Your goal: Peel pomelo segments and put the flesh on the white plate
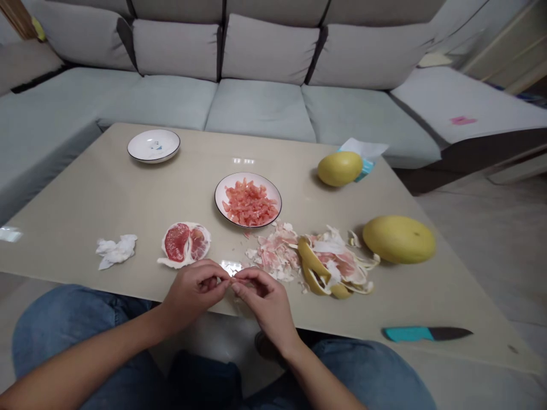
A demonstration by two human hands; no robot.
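Note:
My left hand [194,290] and my right hand [265,299] meet over the table's near edge, fingertips pinched together. A small bit between them is mostly hidden, too small to name. Just behind my left hand lies a peeled pomelo piece [187,244] with red flesh and white pith. Beyond both hands, a dark-rimmed plate [220,200] holds a heap of loose pink pomelo flesh [249,203]. To the right of my right hand are torn membrane scraps [277,250] and a pile of yellow pomelo peel [314,265].
Two whole pomelos, one [399,239] at the right and another [339,168] farther back, rest on the table by a tissue pack [365,166]. A knife [427,333] with a turquoise handle lies near the right front edge. Crumpled tissue [116,251] and a white plate [147,147] are leftward.

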